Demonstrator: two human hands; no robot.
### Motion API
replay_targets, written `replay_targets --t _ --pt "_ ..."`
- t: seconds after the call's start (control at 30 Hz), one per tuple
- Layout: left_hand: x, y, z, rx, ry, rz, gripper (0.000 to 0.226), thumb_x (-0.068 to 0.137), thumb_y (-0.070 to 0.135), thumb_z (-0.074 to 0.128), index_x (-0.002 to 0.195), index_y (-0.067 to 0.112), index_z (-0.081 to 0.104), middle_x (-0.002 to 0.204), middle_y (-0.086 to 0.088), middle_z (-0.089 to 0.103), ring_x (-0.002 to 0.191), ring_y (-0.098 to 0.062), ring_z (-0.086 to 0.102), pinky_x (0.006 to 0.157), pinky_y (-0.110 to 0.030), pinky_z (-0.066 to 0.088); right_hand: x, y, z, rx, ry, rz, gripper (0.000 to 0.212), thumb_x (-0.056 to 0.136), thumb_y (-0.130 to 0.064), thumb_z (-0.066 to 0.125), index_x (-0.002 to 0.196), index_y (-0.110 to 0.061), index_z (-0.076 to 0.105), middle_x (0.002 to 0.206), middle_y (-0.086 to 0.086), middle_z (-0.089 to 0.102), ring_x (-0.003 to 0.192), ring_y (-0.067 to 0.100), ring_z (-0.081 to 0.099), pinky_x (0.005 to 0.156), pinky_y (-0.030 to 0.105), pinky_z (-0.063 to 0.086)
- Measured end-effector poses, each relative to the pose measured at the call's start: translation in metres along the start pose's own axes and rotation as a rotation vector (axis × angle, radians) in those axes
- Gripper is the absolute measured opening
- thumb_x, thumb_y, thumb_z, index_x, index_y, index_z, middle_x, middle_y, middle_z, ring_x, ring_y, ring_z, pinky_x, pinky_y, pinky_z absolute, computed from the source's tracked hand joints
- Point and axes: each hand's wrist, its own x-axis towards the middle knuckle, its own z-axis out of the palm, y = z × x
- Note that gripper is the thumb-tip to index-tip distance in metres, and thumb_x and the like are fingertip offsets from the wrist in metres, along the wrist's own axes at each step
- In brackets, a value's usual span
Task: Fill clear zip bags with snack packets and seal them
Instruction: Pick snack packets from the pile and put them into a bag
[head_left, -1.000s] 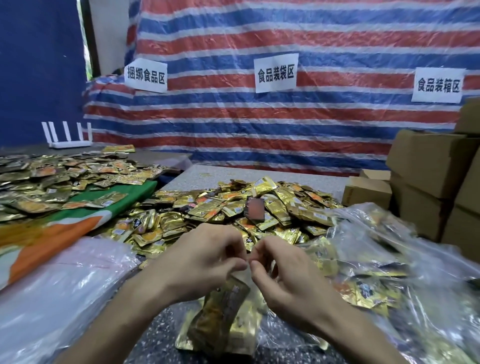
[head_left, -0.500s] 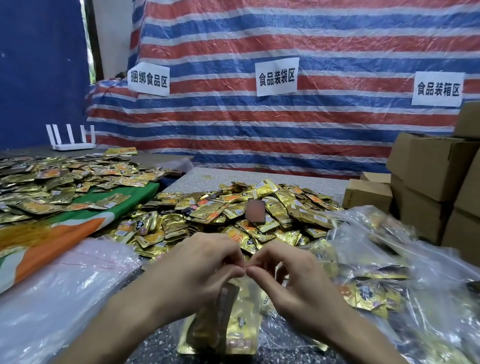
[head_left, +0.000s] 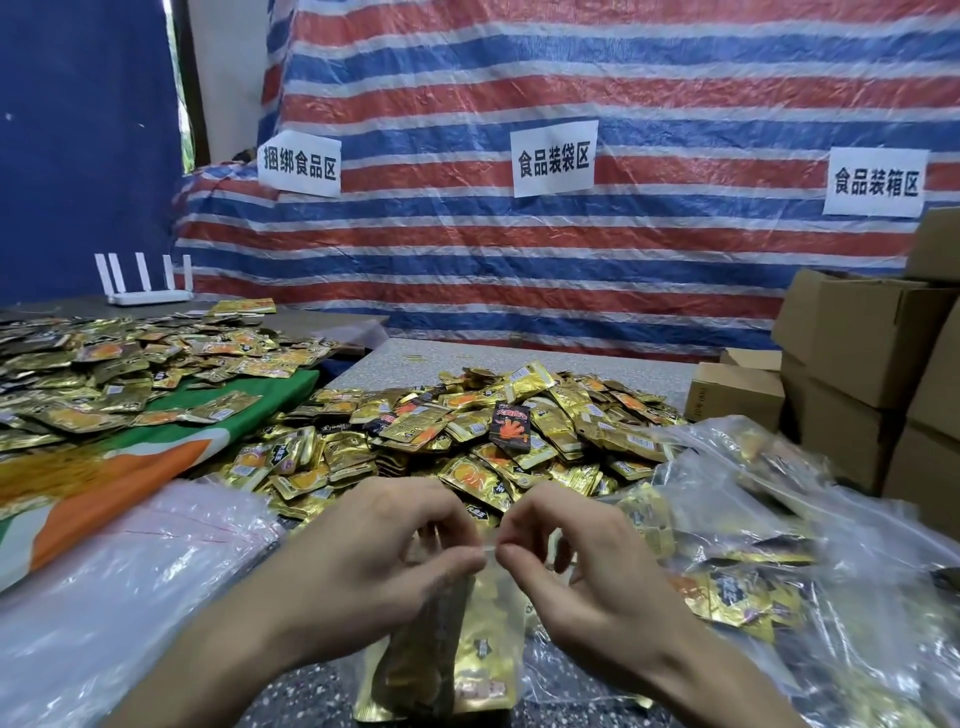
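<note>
A person's left hand (head_left: 374, 561) and right hand (head_left: 587, 577) come together at the top edge of a clear zip bag (head_left: 493, 592). Each pinches the closure strip between thumb and forefinger, with the fingertips almost touching. The bag is upright at the near edge of the speckled table (head_left: 545, 364), with gold packets (head_left: 483, 670) standing on end inside it. Whether its bottom rests on the table cannot be told. Just beyond the hands, a heap of gold snack packets (head_left: 467, 431) covers the middle of the table, and one dark packet with a red hand print (head_left: 510, 427) lies on top. Filled clear bags (head_left: 753, 545) are piled to the right. To the left, a stack of empty clear bags (head_left: 104, 597) lies beside a green and orange cloth (head_left: 171, 457) strewn with more packets (head_left: 104, 364). Cardboard boxes (head_left: 862, 353) are stacked at far right. A red, white and blue striped tarp (head_left: 519, 270) hangs behind, bearing three white signs (head_left: 553, 158) in Chinese characters. A white router (head_left: 148, 291) sits at far left.
</note>
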Motion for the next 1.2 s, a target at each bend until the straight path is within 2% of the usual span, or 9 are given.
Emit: replay_targets --t 0.23,0.33,0.47,0.53,0.63,0.73,0.9,1.1,1.2 --pt "-0.013 -0.007 -0.003 0.122 0.114 -0.038 0.011 0.085 0.042 0.062 0.076 0.035 0.059 0.076 0.022 0.060 0.078 0.000 0.056 0.067 -0.026 0.045 -0.001 0.000 -0.006 0.192 -0.026 0.100 0.008 0.086 -0.022 0.074 0.080 -0.024 0.071 0.076 -0.006 0.069 0.067 0.013 0.063 0.060 0.030 0.052" --pt "-0.015 -0.006 0.000 0.096 0.172 -0.035 0.010 0.081 0.039 0.064 0.075 0.032 0.062 0.076 0.021 0.062 0.076 -0.001 0.058 0.065 -0.030 0.047 0.000 0.001 -0.010 0.324 -0.023 0.176 0.011 0.085 -0.016 0.077 0.076 -0.022 0.073 0.071 0.000 0.070 0.059 0.010 0.060 0.055 0.022 0.047" --pt "-0.023 -0.011 -0.007 0.107 0.181 -0.032 0.030 0.079 0.063 0.061 0.077 0.034 0.067 0.083 0.023 0.064 0.081 -0.001 0.060 0.071 -0.026 0.047 0.001 0.001 -0.010 0.279 -0.002 0.178 0.015 0.084 -0.013 0.077 0.074 -0.024 0.073 0.073 -0.003 0.070 0.066 0.019 0.062 0.062 0.037 0.051" --pt "-0.035 -0.021 -0.015 0.045 0.190 -0.109 0.034 0.076 0.069 0.063 0.080 0.036 0.068 0.085 0.019 0.067 0.082 -0.004 0.062 0.070 -0.021 0.045 0.001 0.003 -0.011 0.270 0.018 0.179 0.018 0.085 -0.011 0.076 0.074 -0.024 0.071 0.074 -0.004 0.070 0.067 0.017 0.062 0.063 0.036 0.050" --pt "-0.055 -0.037 -0.018 -0.175 0.294 -0.253 0.016 0.079 0.049 0.076 0.078 0.034 0.075 0.073 0.005 0.070 0.066 -0.008 0.061 0.061 -0.026 0.047 -0.001 0.007 -0.014 0.305 0.003 0.201 0.017 0.087 -0.010 0.074 0.078 -0.024 0.069 0.077 -0.001 0.069 0.067 0.010 0.060 0.063 0.030 0.049" --pt "-0.061 -0.043 -0.012 -0.325 0.289 -0.330 0.008 0.073 0.031 0.077 0.079 0.026 0.078 0.069 -0.004 0.070 0.061 -0.009 0.061 0.056 -0.018 0.047 -0.002 0.008 -0.013 0.297 -0.026 0.221 0.019 0.087 -0.010 0.073 0.080 -0.027 0.069 0.077 -0.002 0.069 0.067 0.007 0.059 0.060 0.028 0.049" --pt "-0.070 -0.051 -0.007 -0.481 0.328 -0.434 0.019 0.071 0.027 0.080 0.087 0.016 0.078 0.080 -0.010 0.073 0.073 -0.021 0.069 0.062 -0.021 0.052 -0.001 0.011 -0.014 0.291 -0.049 0.235 0.018 0.087 -0.013 0.072 0.081 -0.029 0.069 0.081 -0.002 0.069 0.068 0.008 0.060 0.060 0.021 0.047" --pt "-0.073 -0.057 0.002 -0.595 0.431 -0.496 0.015 0.065 0.019 0.080 0.079 0.014 0.080 0.075 -0.013 0.075 0.070 -0.022 0.071 0.064 -0.020 0.056 0.000 0.012 -0.016 0.277 -0.057 0.252 0.018 0.088 -0.011 0.072 0.080 -0.027 0.069 0.077 0.000 0.068 0.062 0.003 0.056 0.056 0.016 0.042" --pt "-0.069 -0.054 0.003 -0.623 0.494 -0.481 0.012 0.064 0.012 0.077 0.076 0.012 0.079 0.071 -0.014 0.074 0.066 -0.019 0.070 0.063 -0.018 0.055 0.000 0.010 -0.018 0.204 -0.054 0.270 0.016 0.086 -0.016 0.074 0.077 -0.028 0.069 0.079 -0.002 0.069 0.064 0.004 0.059 0.057 0.021 0.046"
